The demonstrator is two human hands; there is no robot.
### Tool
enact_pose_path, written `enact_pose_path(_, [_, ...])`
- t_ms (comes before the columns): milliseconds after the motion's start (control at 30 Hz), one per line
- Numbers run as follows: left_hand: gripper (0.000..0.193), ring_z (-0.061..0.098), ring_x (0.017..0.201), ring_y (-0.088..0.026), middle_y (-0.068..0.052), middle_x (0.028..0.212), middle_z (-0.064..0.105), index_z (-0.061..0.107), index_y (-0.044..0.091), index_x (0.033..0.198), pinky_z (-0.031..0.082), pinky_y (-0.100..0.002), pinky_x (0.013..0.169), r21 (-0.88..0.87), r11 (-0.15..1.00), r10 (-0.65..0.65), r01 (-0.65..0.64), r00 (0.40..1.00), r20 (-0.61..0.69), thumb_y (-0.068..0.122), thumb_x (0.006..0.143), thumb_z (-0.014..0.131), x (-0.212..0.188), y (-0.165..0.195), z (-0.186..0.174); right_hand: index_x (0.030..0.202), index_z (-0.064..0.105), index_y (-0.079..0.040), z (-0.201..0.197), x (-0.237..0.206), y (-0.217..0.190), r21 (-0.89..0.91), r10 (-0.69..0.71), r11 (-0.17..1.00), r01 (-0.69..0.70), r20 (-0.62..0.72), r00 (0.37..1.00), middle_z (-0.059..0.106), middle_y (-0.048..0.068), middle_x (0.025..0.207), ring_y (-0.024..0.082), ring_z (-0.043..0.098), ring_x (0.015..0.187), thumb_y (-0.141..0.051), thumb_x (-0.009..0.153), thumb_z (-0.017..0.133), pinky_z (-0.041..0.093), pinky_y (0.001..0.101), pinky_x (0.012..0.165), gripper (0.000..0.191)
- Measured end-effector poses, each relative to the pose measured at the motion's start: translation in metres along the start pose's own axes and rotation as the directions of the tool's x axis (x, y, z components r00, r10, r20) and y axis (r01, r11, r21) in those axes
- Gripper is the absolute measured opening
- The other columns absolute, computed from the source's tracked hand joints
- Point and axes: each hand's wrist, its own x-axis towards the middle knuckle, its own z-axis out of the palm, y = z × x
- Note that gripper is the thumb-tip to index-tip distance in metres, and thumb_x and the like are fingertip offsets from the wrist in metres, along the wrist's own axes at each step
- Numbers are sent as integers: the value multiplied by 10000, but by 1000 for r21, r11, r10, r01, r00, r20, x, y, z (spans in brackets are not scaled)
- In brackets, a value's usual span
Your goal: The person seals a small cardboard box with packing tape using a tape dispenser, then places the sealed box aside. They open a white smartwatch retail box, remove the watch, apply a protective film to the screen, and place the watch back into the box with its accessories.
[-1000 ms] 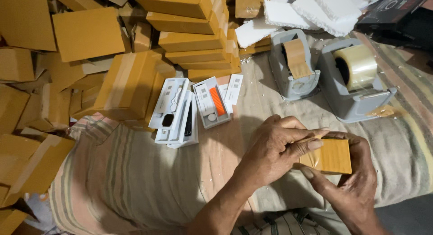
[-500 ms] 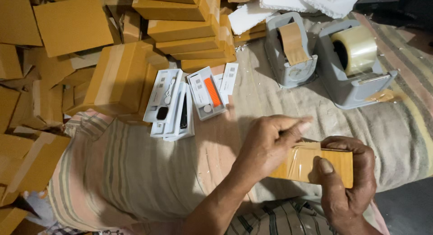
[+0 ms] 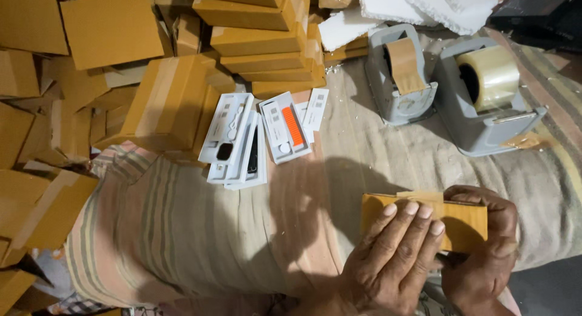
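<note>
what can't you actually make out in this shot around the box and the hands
- Head view: much of the small cardboard box is covered by the left hand and right hand, so its contents do not show.
- Whether its tape strip is fully stuck down: the fingers cover it.
- Lower white packs: overlapped by the top ones.
- Cutter on the grey tape dispenser: hidden under its brown tape.
- Dark thing, top right: cut off by the edge.

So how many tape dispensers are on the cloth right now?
2. A grey dispenser with brown tape sits top centre; a larger dispenser with clear tape stands immediately right of it. None visibly hidden.

Small cardboard box [image 3: 467, 222] half under hands
</note>
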Motion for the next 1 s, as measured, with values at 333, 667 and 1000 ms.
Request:
enact_pose_path(333, [408,550,1406,-394,-304,1401,597,584,-166,1406,445,-482,1258,-109,993,-5,33,969,249,50,1067,519,42,-8,-45,1244,463,11,-1,-4,3,54,-28,998,27,22,999,599,176,1247,187,609,988,-703,1106,307,529,308,890,744])
enact_pose_path(667, [637,582,1315,-317,-176,1347,608,554,-53,1430,491,-436,1183,-284,929,-157,237,948,278,183,901,820,51,-15,-25,1216,483,41,0,-10,20,223,-64,972,67,-20,998,582,196,1191,179,584,979,-590,1168,408,500,308,909,637])
enact_pose_path(1000, [774,638,1135,-282,-106,1214,641,574,17,1333,506,-432,1036,-427,837,-142,342,890,433,220,677,931,66,-37,-28,1249,482,-7,-4,8,-2,80,-56,995,53,44,997,624,162,1195,173,624,998,-474,1048,580,535,288,892,518])
